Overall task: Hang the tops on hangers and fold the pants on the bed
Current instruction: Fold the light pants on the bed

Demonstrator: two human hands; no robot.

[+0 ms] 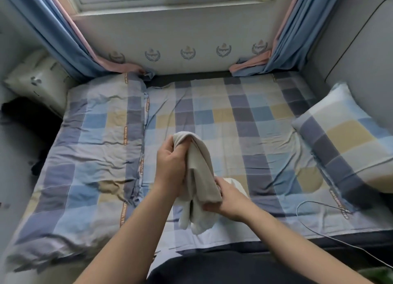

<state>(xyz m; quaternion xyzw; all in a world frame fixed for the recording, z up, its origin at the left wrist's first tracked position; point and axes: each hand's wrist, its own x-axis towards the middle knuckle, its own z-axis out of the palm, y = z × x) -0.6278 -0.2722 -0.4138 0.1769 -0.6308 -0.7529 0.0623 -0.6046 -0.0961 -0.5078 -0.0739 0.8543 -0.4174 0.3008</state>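
A duvet [89,147] lies at the left of the bed [244,117]. Over the bed's middle, the left hand [170,166] grips the top of a beige garment [201,171], and the right hand [230,199] grips its lower fold. A pillow [344,139] lies at the right.

Both hands, left [170,162] and right [228,198], grip a beige garment [201,173] above the bed [255,122].

Bed [244,113] centre open betw folded quilt [89,147] at left & pillow [344,139], cable [314,217] at right.
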